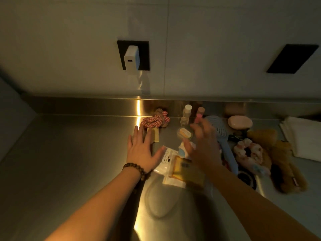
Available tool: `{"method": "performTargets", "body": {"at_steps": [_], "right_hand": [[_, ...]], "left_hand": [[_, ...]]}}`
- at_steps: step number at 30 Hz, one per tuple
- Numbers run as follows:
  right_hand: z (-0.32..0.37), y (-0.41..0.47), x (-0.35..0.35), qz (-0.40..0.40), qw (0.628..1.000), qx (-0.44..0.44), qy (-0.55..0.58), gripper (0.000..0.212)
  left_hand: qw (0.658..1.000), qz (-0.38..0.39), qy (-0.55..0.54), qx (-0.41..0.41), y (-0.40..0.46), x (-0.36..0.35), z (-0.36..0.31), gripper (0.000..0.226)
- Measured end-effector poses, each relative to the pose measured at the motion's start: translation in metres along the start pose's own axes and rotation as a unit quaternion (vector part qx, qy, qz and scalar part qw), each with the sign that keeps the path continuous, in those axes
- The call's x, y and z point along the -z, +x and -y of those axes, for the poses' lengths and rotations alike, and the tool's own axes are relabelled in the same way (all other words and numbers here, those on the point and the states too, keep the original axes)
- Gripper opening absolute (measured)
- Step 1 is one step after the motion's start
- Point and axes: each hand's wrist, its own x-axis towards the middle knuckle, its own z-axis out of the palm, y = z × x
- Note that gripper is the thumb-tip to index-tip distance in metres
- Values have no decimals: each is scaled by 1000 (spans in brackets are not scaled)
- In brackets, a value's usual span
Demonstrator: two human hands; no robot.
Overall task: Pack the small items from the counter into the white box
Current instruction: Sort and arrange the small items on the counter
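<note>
Small items lie scattered on a steel counter (69, 153). My left hand (141, 150), with a bead bracelet at the wrist, hovers flat with fingers spread beside a yellow strip (156, 135) and a red checked scrunchie (154, 121). My right hand (203, 146) is blurred, fingers apart, above a small round case (184, 133) and a white and blue tube (183, 151). Clear sachets (172, 169) and a yellow packet (187, 173) lie below the hands. Two small bottles (187, 113) stand at the back. No white box is in view.
To the right lie a blue hairbrush (225, 145), a pink soap-shaped case (240, 122), a pink scrunchie (248, 152), a brown plush toy (281, 157) and folded white cloth (305, 138). A white charger (132, 57) is plugged into the wall.
</note>
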Motion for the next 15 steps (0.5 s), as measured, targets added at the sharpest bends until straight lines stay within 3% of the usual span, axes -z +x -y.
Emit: {"method": "performTargets", "body": {"at_steps": [5, 9, 15], "right_hand": [[16, -56, -28, 118, 984, 82, -104, 70], [13, -77, -32, 118, 979, 122, -114, 80], [8, -84, -29, 140, 972, 94, -161, 88]], "left_hand": [[998, 57, 12, 1, -21, -18, -3, 88], [997, 81, 1, 7, -32, -25, -7, 88], [995, 100, 0, -8, -30, -26, -20, 92]]}}
